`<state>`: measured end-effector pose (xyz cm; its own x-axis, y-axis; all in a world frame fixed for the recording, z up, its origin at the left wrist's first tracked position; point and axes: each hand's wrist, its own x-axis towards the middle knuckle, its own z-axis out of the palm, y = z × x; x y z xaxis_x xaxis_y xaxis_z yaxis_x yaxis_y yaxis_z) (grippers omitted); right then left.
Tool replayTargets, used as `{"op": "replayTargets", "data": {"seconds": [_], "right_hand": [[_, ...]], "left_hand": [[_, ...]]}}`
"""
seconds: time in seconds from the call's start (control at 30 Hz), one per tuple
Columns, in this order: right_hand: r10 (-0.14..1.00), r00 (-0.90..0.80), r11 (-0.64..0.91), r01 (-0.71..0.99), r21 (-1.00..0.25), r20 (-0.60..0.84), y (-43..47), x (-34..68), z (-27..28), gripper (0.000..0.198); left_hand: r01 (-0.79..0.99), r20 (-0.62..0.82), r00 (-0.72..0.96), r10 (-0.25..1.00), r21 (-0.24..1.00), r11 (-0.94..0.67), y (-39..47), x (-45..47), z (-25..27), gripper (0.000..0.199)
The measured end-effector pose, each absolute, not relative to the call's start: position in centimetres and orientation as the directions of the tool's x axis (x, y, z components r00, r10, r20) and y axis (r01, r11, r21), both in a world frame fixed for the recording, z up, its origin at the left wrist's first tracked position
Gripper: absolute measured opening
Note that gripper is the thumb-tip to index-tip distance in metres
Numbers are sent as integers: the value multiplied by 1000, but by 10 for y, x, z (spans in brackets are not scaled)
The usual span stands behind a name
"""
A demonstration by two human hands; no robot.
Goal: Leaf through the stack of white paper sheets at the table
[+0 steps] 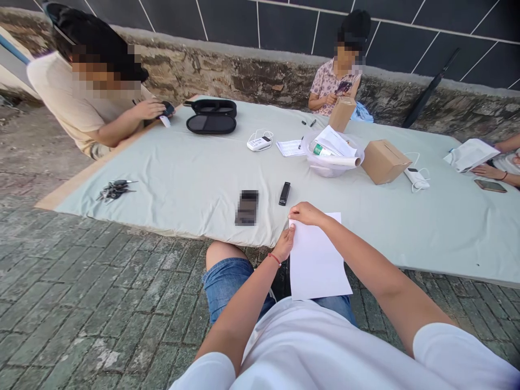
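White sheets of paper [317, 262] rest partly on the table's near edge and hang over my lap; whether it is one sheet or a stack I cannot tell. My left hand [284, 245] is closed on the left edge near the top, thumb uppermost. Pinching the upper left corner is my right hand [307, 213], its forearm crossing over the paper. Just beyond my hands lies a black stapler [285, 193], touched by neither. Left of it is a dark, blurred rectangular object [247, 208].
A cloth-covered table [182, 179] holds keys [116, 190], an open black case [212, 116], a white corded device [259, 142], a plastic basin [331, 169] with papers and a bottle, and cardboard boxes [385, 161]. Other people sit left, opposite and right. An umbrella [430, 89] leans on the wall.
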<state>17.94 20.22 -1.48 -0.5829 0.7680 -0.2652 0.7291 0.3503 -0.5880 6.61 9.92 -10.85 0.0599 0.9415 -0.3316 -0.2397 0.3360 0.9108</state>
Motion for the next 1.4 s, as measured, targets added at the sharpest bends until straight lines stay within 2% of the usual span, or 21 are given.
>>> {"op": "replayTargets", "data": {"seconds": [0.1, 0.33, 0.53, 0.7, 0.87, 1.07, 1.2, 1.4], "right_hand": [[773, -584, 368, 731, -575, -247, 202, 176, -14, 22], [820, -529, 339, 756, -560, -218, 201, 179, -17, 31], [774, -611, 401, 677, -617, -168, 208, 200, -26, 39], [761, -617, 425, 706, -566, -198, 217, 239, -26, 42], [780, -593, 449, 754, -478, -202, 216, 282, -28, 41], [796, -575, 453, 774, -443, -189, 199, 316, -43, 43], [813, -559, 418, 755, -505, -163, 189, 324, -48, 42], [864, -467, 276, 751, -600, -187, 188, 338, -44, 41]], "left_hand": [[-279, -342, 81, 936, 894, 350, 99, 66, -106, 66], [-376, -268, 89, 959, 883, 282, 97, 68, -102, 55], [-434, -230, 43, 972, 872, 225, 97, 71, -108, 54], [-511, -244, 42, 969, 828, 231, 100, 72, -110, 57], [-491, -287, -3, 958, 835, 249, 102, 72, -112, 55], [-420, -370, -29, 929, 848, 324, 102, 69, -110, 45], [-352, -383, -39, 923, 870, 346, 102, 68, -107, 43], [-318, -340, -44, 939, 896, 310, 103, 70, -109, 47]]}}
